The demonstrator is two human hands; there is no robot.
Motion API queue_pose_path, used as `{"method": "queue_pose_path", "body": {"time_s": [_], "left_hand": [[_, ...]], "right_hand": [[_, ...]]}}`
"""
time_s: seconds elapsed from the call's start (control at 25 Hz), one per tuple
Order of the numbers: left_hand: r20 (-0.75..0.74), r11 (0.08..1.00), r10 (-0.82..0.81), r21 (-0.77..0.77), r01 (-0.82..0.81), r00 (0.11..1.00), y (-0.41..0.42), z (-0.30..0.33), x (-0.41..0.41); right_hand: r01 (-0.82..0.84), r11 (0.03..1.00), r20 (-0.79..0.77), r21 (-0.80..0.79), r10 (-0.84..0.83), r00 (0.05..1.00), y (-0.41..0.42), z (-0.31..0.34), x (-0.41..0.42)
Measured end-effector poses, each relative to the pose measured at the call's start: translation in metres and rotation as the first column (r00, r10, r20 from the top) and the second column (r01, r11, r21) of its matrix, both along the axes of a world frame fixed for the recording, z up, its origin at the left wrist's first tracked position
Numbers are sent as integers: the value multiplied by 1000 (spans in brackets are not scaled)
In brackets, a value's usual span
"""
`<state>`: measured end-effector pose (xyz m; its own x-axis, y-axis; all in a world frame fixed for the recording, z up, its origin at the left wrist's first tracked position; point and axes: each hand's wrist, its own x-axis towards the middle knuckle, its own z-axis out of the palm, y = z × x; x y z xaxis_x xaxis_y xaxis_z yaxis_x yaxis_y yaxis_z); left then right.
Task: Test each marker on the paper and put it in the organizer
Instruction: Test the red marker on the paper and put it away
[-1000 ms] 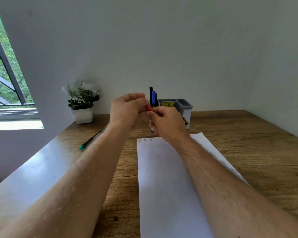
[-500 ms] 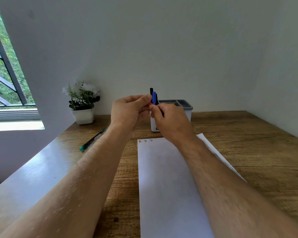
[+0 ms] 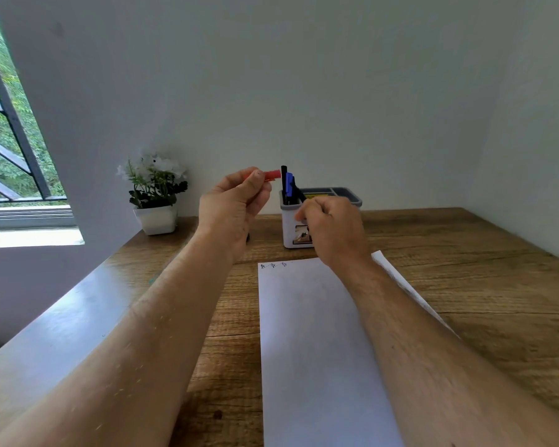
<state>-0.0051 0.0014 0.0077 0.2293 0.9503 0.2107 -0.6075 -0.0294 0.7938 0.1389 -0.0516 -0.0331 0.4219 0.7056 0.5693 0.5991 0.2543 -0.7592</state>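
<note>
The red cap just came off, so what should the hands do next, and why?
Probably bring the right hand down to the paper and make a small test mark beside the three marks at its top edge. The left hand holds the red cap apart, so the marker looks uncapped, though its body is hidden in the right hand.

Wooden table (image 3: 465, 285), visible grain, glossy along its left edge. Directly on it: white paper sheet (image 3: 320, 350) lying lengthwise at centre, three small marks at its far left corner; white organizer (image 3: 292, 227) with grey rim just beyond the sheet's far edge; potted plant (image 3: 155, 201) in a white pot at the far left corner, near the wall.
</note>
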Motion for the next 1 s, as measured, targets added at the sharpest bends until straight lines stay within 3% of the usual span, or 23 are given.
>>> {"method": "queue_pose_path", "body": {"time_s": [0.12,0.24,0.52,0.72,0.8,0.88,1.0], "left_hand": [[64,996,-45,-71,50,997,-1,-1,0],[82,994,-81,-69,86,993,-2,-2,3],[-75,989,-136,43,139,988,-5,-2,3],[-193,997,-6,-82,-10,981,-2,-6,9],[-217,992,-24,-127,-4,976,0,-7,7],[-255,992,-72,-119,43,964,1,-8,3],[-397,998,4,-57,-29,918,5,-9,-1]], "right_hand": [[-107,992,-217,71,120,969,-3,9,-3],[-169,974,-306,148,207,929,-7,16,-5],[-253,949,-446,187,312,839,-7,19,-3],[-231,965,-430,123,262,864,-5,15,-1],[-219,972,-412,90,236,880,-6,13,-1],[-185,981,-418,61,193,888,-6,11,-1],[-95,995,-357,-28,79,931,-4,7,4]]}}
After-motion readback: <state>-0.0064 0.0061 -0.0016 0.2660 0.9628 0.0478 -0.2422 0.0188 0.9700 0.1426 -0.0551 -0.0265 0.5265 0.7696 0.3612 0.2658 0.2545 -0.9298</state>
